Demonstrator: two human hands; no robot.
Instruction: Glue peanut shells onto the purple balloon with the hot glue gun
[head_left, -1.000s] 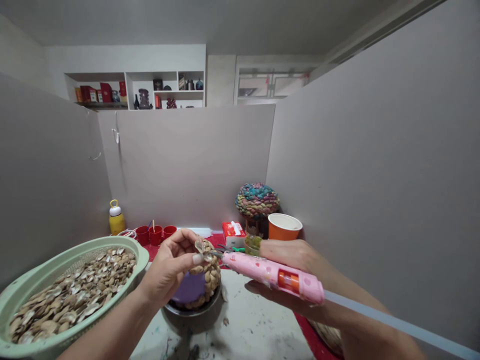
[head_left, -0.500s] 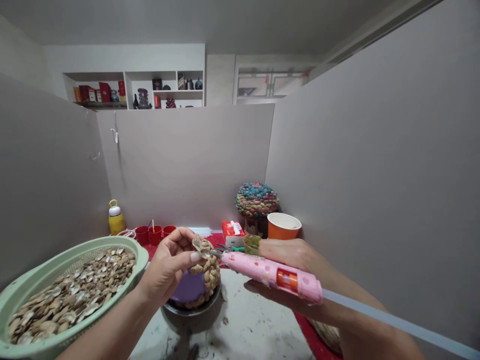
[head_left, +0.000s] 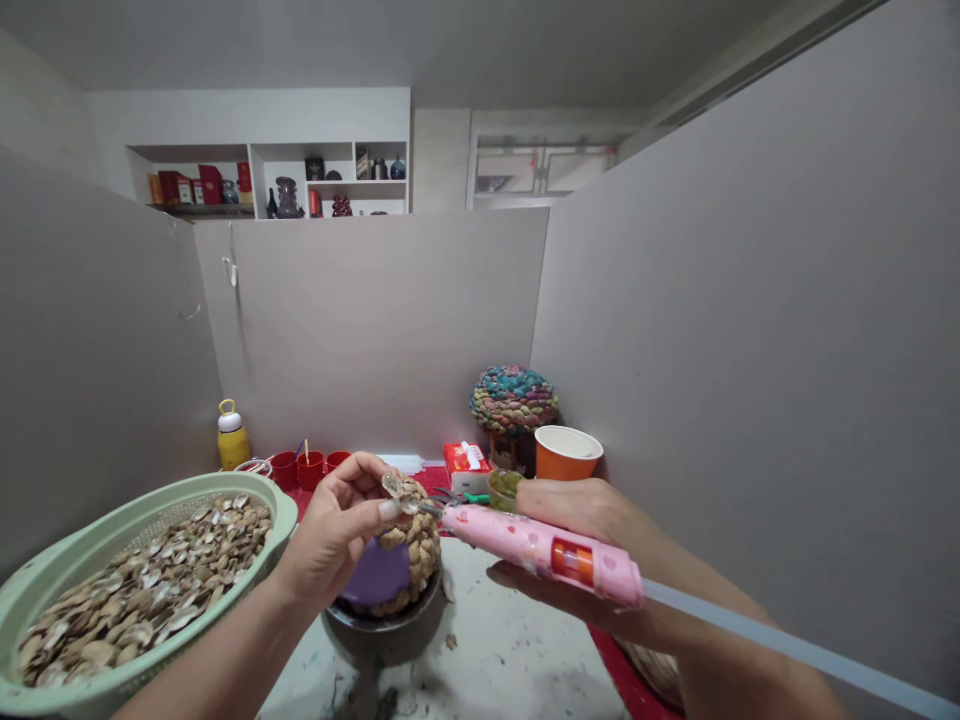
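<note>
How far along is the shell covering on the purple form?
Partway, by the visible side. Done: shells cover its right part. In hand: left hand holds a shell at the tip of the pink glue gun in the right hand. Left: the bare purple patch.

A yellow bottle (head_left: 233,447) stands upright near three red cups (head_left: 310,471) in a row. Farther right are a red-and-white pack (head_left: 466,467), a multicoloured ornament (head_left: 514,402) and an orange tub (head_left: 566,460). Behind, a hook (head_left: 231,272) hangs on the partition (head_left: 375,320), with boxes (head_left: 211,186) and vases (head_left: 287,197) on shelves (head_left: 357,183) above.
</note>
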